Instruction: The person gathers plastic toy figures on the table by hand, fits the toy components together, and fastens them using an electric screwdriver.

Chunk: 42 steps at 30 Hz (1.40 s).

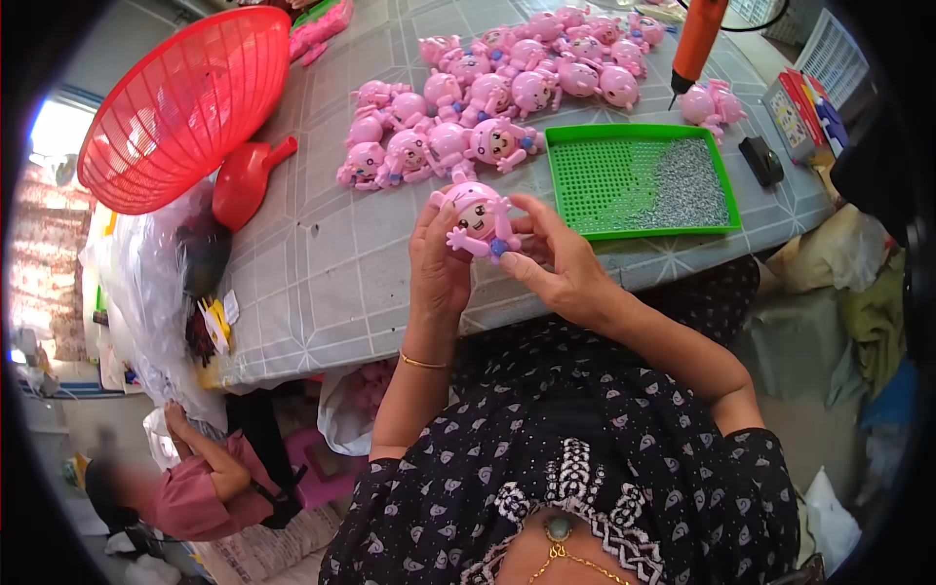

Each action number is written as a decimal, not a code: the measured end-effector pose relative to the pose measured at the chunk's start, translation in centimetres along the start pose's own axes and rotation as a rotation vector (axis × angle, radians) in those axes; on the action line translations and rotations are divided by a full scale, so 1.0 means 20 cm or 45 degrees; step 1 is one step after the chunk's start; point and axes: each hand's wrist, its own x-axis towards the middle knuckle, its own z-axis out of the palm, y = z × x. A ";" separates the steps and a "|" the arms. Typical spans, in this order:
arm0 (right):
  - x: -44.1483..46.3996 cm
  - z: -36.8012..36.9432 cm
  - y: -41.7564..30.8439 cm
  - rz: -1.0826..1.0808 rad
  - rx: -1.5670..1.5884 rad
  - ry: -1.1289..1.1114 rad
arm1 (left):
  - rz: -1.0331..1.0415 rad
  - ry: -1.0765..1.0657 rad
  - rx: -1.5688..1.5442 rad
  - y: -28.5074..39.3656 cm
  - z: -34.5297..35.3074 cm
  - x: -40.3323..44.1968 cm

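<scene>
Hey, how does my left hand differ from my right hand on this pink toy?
Position: the left hand is at the toy's left side in the picture, the right hand at its right, thumb beside the blue part.
Arm angle: the left hand's forearm runs nearly upright; the right hand's slants in from lower right.
Jewellery: the left hand's wrist wears a gold bracelet; the right hand's looks bare.
Shared: both hold the same pink toy.

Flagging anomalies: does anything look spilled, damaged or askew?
Nothing stands out: the small metal pieces lie inside the green tray, and the pink figure in the left hand and right hand shows no visible damage.
</scene>
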 end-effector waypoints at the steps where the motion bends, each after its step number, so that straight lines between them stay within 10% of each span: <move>1: 0.01 0.01 -0.01 -0.001 -0.004 -0.018 | 0.030 -0.007 0.020 0.01 0.00 0.00; 8: 0.12 0.05 0.11 0.324 0.140 -0.327 | 0.123 0.115 0.060 -0.05 -0.12 0.00; 23: 0.12 0.12 0.15 0.083 -0.166 -0.112 | 0.106 0.049 -0.137 -0.03 -0.15 0.00; 29: 0.14 0.09 0.19 0.197 0.337 -0.135 | -0.016 0.091 -0.528 -0.01 -0.20 0.01; 42: 0.11 0.10 0.20 -0.502 -0.143 0.111 | 0.061 -0.260 0.943 0.26 -0.15 -0.16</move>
